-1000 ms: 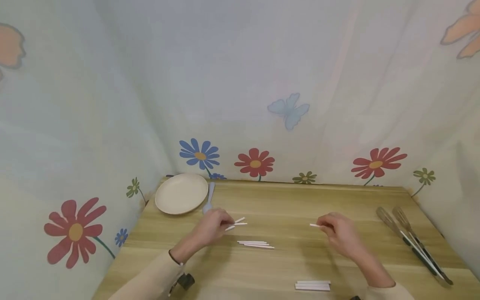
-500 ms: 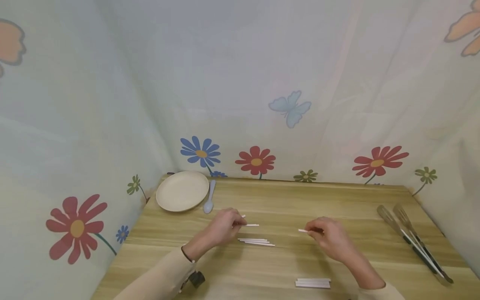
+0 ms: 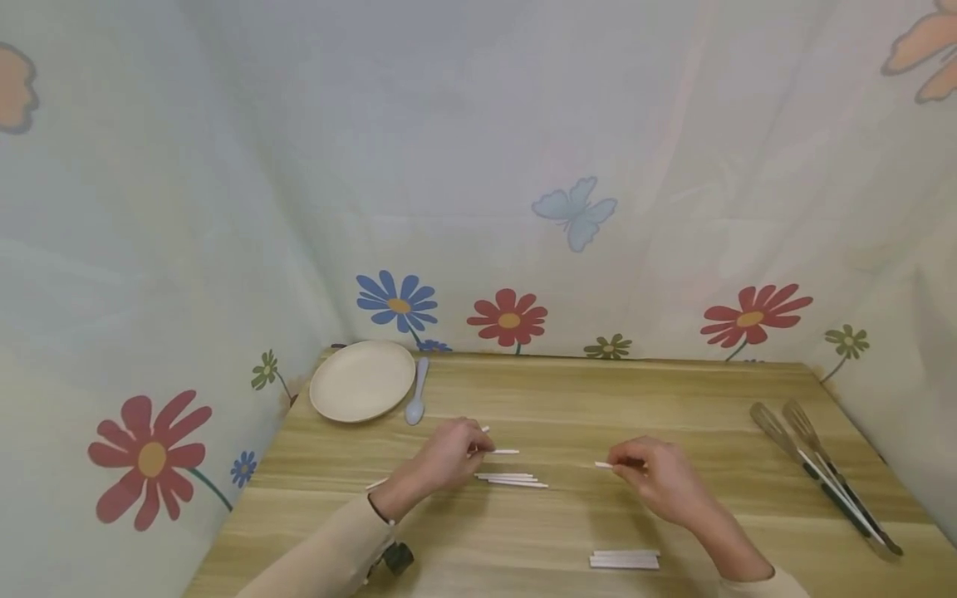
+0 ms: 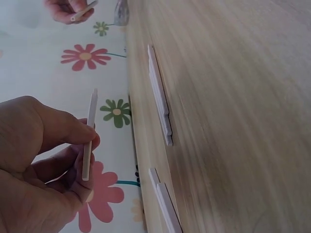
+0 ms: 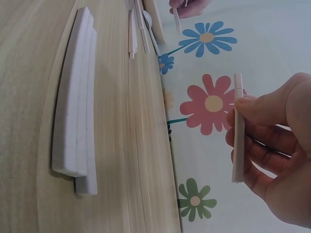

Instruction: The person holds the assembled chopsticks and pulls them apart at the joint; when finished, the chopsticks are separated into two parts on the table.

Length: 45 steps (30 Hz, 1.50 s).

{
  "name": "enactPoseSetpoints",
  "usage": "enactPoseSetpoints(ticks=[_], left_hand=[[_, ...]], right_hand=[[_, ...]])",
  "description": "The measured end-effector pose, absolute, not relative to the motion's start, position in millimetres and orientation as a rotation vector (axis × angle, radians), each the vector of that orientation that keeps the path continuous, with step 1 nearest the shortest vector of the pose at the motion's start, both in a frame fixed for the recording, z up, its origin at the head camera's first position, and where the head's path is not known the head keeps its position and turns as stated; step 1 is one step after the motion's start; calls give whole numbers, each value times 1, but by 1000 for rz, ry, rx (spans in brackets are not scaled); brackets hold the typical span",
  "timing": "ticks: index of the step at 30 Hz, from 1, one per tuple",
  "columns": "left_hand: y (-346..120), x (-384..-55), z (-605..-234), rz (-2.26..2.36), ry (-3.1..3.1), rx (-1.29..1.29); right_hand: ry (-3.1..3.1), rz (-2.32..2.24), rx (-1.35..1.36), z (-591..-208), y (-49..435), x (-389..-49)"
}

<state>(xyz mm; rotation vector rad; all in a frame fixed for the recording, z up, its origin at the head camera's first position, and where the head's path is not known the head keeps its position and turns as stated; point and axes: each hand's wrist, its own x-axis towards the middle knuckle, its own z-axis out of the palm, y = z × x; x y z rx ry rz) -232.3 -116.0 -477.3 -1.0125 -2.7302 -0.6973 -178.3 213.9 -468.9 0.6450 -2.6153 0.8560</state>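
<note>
My left hand (image 3: pixel 449 453) pinches a slim white stick (image 4: pixel 91 111) between thumb and fingers, above the table left of centre. Across from it, my right hand (image 3: pixel 658 477) pinches a similar white stick (image 5: pixel 238 145), whose tip points left in the head view. Between and below the hands, a row of several white sticks (image 3: pixel 512 479) lies flat on the wood. A neat white bundle (image 3: pixel 625 560) of sticks rests closer to the front edge. Other loose sticks (image 4: pixel 165 204) lie by the left hand, partly hidden behind it in the head view.
At the back left corner of the wooden table (image 3: pixel 568 407) sits a beige plate (image 3: pixel 362 382), with a grey-blue spoon (image 3: pixel 417 394) beside it. Long tongs with slotted ends and dark grips (image 3: pixel 837 490) lie along the right side. A flowered cloth (image 3: pixel 449 166) hangs behind.
Over the last second my left hand has moved right and my right hand slightly left and nearer, bringing the two held sticks closer together. The sticks on the table have stayed put.
</note>
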Motion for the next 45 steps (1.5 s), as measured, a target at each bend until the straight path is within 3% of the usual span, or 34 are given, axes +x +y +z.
enactPoseSetpoints(ticks=[45], left_hand=[[-115, -237, -493, -618, -2757, -1006]], right_hand=[[-2665, 1002, 823, -474, 215, -157]])
